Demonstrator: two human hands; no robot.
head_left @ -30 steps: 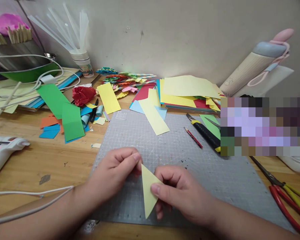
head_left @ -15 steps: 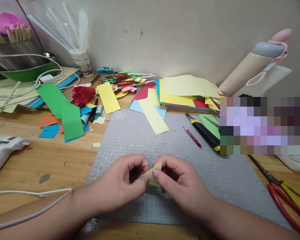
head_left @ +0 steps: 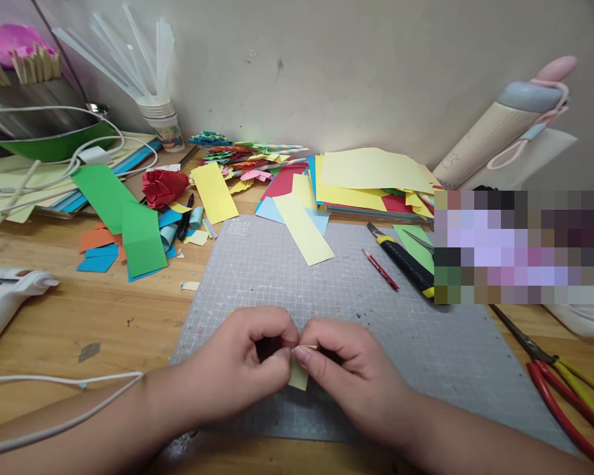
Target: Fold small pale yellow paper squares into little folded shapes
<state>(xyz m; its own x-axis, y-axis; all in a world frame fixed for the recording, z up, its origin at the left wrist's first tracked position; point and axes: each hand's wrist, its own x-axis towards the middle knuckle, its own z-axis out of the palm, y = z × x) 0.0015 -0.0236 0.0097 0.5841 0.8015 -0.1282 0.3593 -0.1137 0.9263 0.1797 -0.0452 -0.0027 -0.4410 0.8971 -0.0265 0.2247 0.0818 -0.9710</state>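
Observation:
A small piece of pale yellow paper [head_left: 299,378] is pinched between my two hands, above the grey cutting mat [head_left: 277,297]. My left hand [head_left: 257,353] grips it from the left with thumb and curled fingers. From the right, my right hand [head_left: 349,366] pinches it, the thumb on the near side. Part of the paper hangs below the fingertips; the rest is hidden by the fingers. Ahead on the mat lie a creased pale yellow strip [head_left: 307,231], a red pencil [head_left: 380,269] and a black-and-yellow utility knife [head_left: 406,264].
Red-and-yellow-handled scissors [head_left: 549,369] lie at the right. On the left are a white glue gun [head_left: 10,300], a white cable [head_left: 79,422] across my left forearm, and green paper strips [head_left: 141,237]. Paper stacks [head_left: 376,171] and a straw cup [head_left: 165,128] stand along the wall.
The pale yellow paper has turned between my fingers: its raised corner is gone and a flap now hangs down. My fingertips have come closer together.

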